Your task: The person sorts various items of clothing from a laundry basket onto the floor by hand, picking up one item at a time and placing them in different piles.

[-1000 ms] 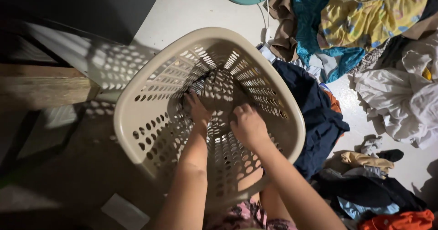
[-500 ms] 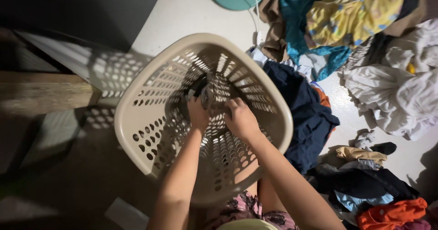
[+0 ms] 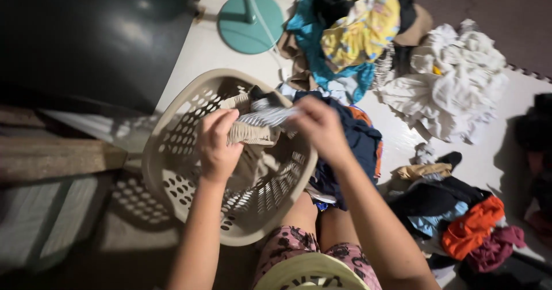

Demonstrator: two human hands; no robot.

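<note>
A beige perforated laundry basket [image 3: 172, 169] lies tipped on the floor in front of my knees. My left hand [image 3: 217, 143] grips a beige garment [image 3: 250, 133] at the basket's mouth. My right hand [image 3: 319, 126] is closed on a grey striped piece of cloth [image 3: 267, 116] just above that garment. Both hands are lifted over the basket's rim, and the two pieces of cloth hang between them.
A dark blue garment [image 3: 356, 146] lies beside the basket on the right. Piles of mixed clothes spread across the floor: yellow and teal [image 3: 351, 31], white [image 3: 454, 88], orange and dark [image 3: 471, 226]. A teal round fan base [image 3: 250, 22] stands behind. A dark cabinet [image 3: 86, 37] is at left.
Both hands came up out of the basket's bottom, bringing the beige and striped cloth to the rim. The view has shifted, showing more of the clothes at right.
</note>
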